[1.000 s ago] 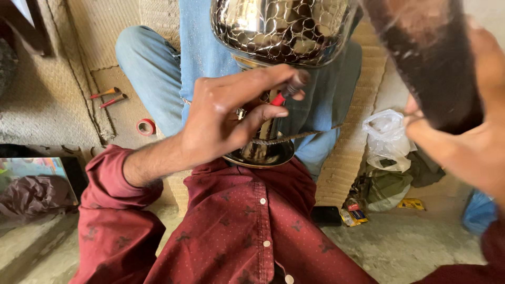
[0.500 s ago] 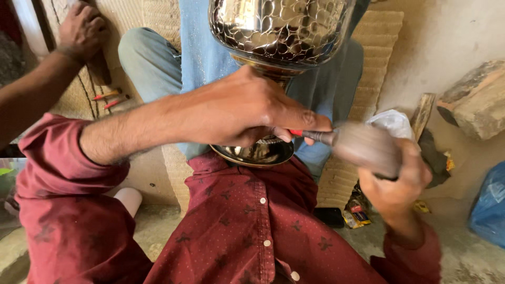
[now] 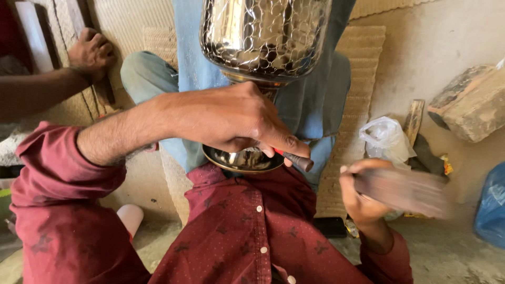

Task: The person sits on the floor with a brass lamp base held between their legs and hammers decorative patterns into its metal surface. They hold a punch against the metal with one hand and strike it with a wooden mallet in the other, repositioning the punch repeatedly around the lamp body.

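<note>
A shiny hammered metal vessel (image 3: 265,37) with a flared foot (image 3: 239,160) lies towards me over my lap. My left hand (image 3: 236,118) reaches across it and is shut on a punch tool with a red band and dark tip (image 3: 297,160), held against the vessel's base. My right hand (image 3: 363,194) is shut on a wooden mallet (image 3: 407,192), blurred by motion, to the right of the punch and apart from it. I wear a maroon shirt.
A person in blue clothes (image 3: 200,68) sits facing me behind the vessel; another person's hand (image 3: 92,52) rests at the upper left. A white plastic bag (image 3: 386,139), a stone block (image 3: 471,102), a wooden stick (image 3: 413,118) and a blue bag (image 3: 492,205) lie at right.
My right hand swung the mallet down from high at the upper right to beside the punch, then back out to the right. My left hand closed over the punch.
</note>
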